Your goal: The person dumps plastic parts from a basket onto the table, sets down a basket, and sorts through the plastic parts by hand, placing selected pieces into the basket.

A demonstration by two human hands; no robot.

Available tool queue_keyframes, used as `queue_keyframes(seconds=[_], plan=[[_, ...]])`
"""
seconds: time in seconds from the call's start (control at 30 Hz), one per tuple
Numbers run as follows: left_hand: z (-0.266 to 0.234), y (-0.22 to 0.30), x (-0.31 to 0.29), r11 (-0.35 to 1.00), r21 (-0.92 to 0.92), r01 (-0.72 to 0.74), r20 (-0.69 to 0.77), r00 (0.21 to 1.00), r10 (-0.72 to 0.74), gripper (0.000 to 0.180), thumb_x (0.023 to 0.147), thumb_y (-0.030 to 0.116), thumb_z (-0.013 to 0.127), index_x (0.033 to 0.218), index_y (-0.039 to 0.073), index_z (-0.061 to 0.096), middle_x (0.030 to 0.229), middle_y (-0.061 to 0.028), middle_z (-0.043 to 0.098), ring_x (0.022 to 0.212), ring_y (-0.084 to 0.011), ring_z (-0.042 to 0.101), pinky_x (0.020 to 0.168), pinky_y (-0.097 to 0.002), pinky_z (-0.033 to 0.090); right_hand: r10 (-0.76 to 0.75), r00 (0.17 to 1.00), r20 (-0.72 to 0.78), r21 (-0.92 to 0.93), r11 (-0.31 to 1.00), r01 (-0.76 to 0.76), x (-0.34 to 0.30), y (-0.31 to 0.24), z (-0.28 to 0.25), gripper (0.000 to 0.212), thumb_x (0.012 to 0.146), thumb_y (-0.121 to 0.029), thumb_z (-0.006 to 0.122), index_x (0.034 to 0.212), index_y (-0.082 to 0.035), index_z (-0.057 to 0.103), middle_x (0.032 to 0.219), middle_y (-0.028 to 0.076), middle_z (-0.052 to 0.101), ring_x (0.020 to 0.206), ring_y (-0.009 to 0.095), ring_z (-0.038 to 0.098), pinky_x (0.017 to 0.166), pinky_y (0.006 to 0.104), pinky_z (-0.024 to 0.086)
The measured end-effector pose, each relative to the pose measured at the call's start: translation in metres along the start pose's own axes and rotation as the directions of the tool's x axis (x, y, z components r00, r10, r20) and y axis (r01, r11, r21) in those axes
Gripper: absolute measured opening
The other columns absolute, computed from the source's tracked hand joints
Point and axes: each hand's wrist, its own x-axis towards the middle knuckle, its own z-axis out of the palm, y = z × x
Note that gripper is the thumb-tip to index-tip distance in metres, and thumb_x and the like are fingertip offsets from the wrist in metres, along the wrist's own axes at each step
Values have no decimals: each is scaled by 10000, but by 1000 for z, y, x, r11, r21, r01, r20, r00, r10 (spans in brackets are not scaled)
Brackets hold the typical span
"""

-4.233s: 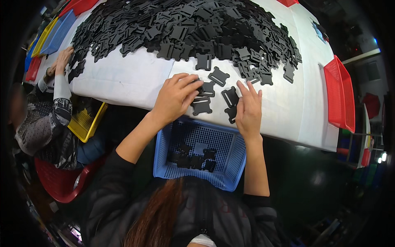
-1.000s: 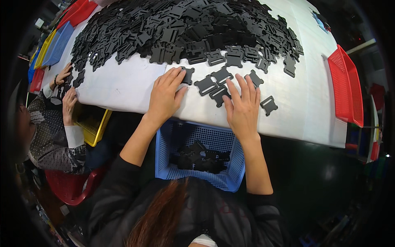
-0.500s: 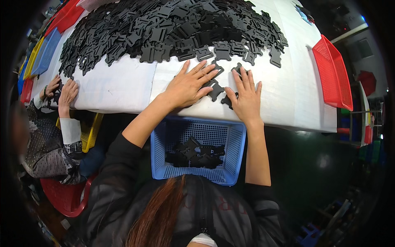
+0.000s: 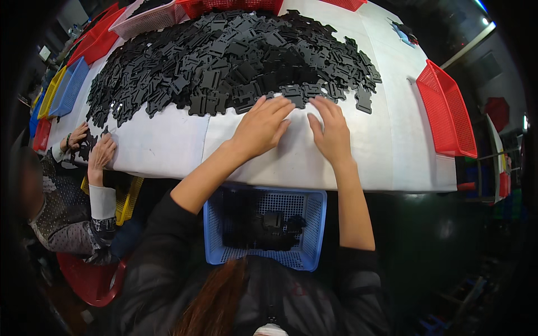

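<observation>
A broad heap of flat black plastic buckle pieces covers the far part of the white-topped table. At the heap's front edge, my left hand reaches in with its fingers stretched out, their tips by the nearest pieces. My right hand is beside it, thumb apart from the extended fingers, its blurred fingertips also at the edge. Neither hand shows a piece in its grasp; what lies beneath the fingertips is hidden. Below the table's near edge, a blue plastic basket holds more black buckle pieces.
A red basket stands at the table's right edge. Pink, red, blue and yellow baskets line the far left. At the left, a seated co-worker's hands handle black pieces near a yellow basket.
The loose pieces under my hands have gone from the table's near edge. Both hands have moved forward to the heap, and the pieces in the blue basket lie differently. The view has shifted.
</observation>
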Motion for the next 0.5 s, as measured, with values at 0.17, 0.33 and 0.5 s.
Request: queue_keyframes(seconds=[0.17, 0.33, 0.5], plan=[[58, -20, 25, 947, 298, -117, 33, 993, 112, 387, 883, 141, 571, 1240, -1, 531, 1323, -122, 505, 1259, -280, 451, 1085, -473, 301, 92, 973, 212, -324, 946, -19, 22, 59, 16, 440, 868, -241, 627, 1278, -115, 530, 1358, 75, 486, 1294, 242, 413, 1078, 574, 262], [17, 7, -38, 984, 168, -59, 157, 987, 32, 378, 875, 135, 584, 1228, 6, 540, 1277, -119, 535, 1262, -274, 451, 1088, -481, 295, -128, 964, 232, -348, 915, 205, -27, 36, -5, 258, 860, -144, 588, 1110, -101, 635, 1186, 38, 608, 1159, 201, 537, 1081, 568, 271], [25, 1, -5, 992, 96, -79, -7, 997, 80, 361, 850, 99, 615, 1201, 35, 558, 1198, -115, 585, 1239, -284, 471, 1078, -502, 304, -198, 971, 136, -406, 882, 237, -43, 21, -29, 211, 814, -56, 561, 1003, -70, 652, 998, 21, 654, 946, 178, 616, 1053, 496, 333]])
